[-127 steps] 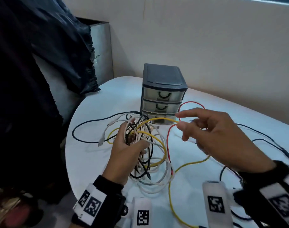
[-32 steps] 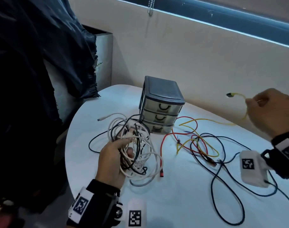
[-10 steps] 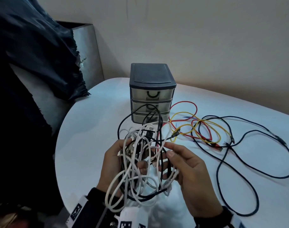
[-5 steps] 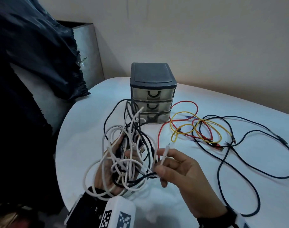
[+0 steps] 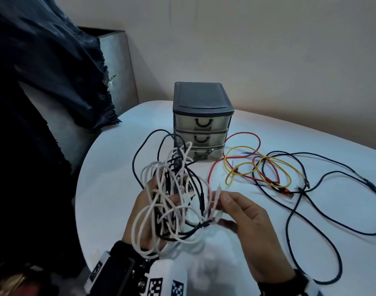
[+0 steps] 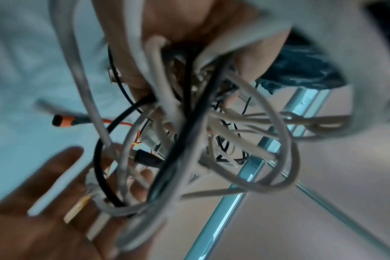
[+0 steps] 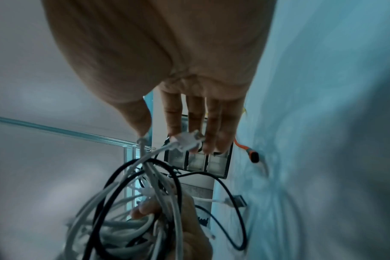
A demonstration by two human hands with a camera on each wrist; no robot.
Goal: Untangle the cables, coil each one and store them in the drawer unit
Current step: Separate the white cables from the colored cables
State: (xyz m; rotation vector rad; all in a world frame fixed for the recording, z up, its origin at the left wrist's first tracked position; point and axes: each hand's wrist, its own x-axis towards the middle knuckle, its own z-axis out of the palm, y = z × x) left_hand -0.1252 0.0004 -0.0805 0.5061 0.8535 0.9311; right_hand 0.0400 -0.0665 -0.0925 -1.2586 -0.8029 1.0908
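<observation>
A tangle of white and black cables [image 5: 172, 201] hangs above the table's front edge, gripped in my left hand [image 5: 140, 210]. To its right my right hand [image 5: 222, 210] pinches the plug ends of white cables [image 5: 218, 195] that lead out of the tangle. The right wrist view shows a white plug [image 7: 187, 140] between thumb and fingers. In the left wrist view the bundle [image 6: 189, 123] fills the frame, blurred. The grey drawer unit [image 5: 202, 122] stands behind, its three drawers closed. Loose red and yellow cables [image 5: 257, 167] lie to its right.
A long dark cable [image 5: 311, 199] sprawls in loops over the right half of the white round table [image 5: 110, 189]. An orange-tipped plug [image 7: 253, 155] lies on the tabletop. Dark cloth [image 5: 44, 82] and a metal cabinet [image 5: 118, 67] stand at the left; the wall is close behind.
My right hand dropped the yellow cable on the table and came to the bundle. In the last second it drew white plug ends out to the right while my left hand turned the tangle.
</observation>
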